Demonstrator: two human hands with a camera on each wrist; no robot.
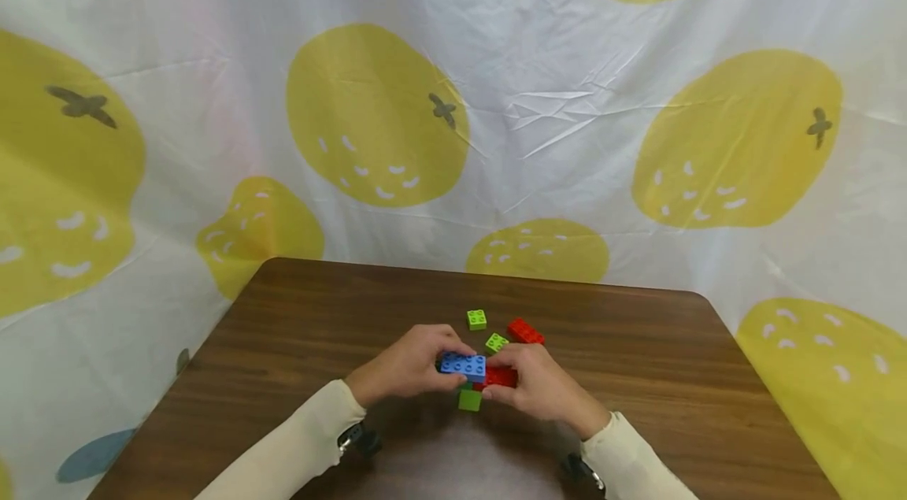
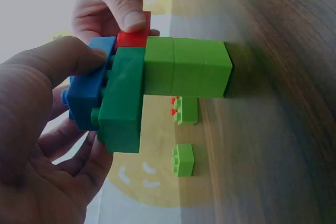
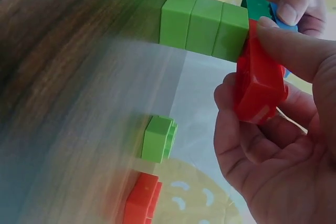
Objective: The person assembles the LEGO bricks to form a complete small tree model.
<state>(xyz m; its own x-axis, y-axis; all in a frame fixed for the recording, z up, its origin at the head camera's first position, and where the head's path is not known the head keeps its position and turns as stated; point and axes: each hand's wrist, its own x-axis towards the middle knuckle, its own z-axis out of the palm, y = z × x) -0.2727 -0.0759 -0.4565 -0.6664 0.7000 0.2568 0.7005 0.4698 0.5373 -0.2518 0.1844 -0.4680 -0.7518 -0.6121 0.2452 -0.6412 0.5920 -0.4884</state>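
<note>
My left hand (image 1: 418,362) pinches a blue brick (image 1: 464,368), its thumb on one long side, as the left wrist view shows. Under the blue brick lies a dark green brick (image 2: 123,98); some of its studs show in a narrow gap between the two. My right hand (image 1: 540,386) grips a red brick (image 3: 262,80) beside the green one, thumb on the near face and fingers round the far side. Both the green and red bricks rest atop an upright column of lime green bricks (image 2: 186,66). How far the blue brick overlaps the red one is partly hidden by fingers.
Beyond the hands, two loose lime bricks (image 1: 477,319) and another red brick (image 1: 526,331) lie on the brown wooden table (image 1: 319,303). A white curtain (image 1: 531,169) with yellow fruit prints hangs behind the table's far edge.
</note>
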